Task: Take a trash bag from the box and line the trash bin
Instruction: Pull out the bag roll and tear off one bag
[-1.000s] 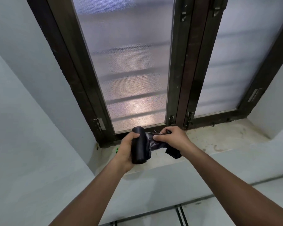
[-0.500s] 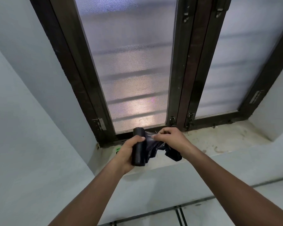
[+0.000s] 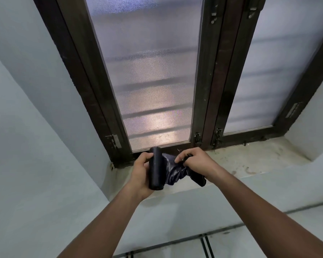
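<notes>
Gripping the black trash bag roll (image 3: 155, 169) upright, the left hand (image 3: 140, 175) wraps its fingers around it, while the right hand (image 3: 195, 162) pinches the unrolled trash bag (image 3: 172, 171) stretched between them. Both hover over the stained window sill (image 3: 250, 161), just short of the dark window frame (image 3: 209, 101); the bag's far end disappears under the right fingers.

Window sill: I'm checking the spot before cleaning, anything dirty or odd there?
Yes. The window sill is stained and grimy beside the right hand, with bits of debris along the window frame.
</notes>
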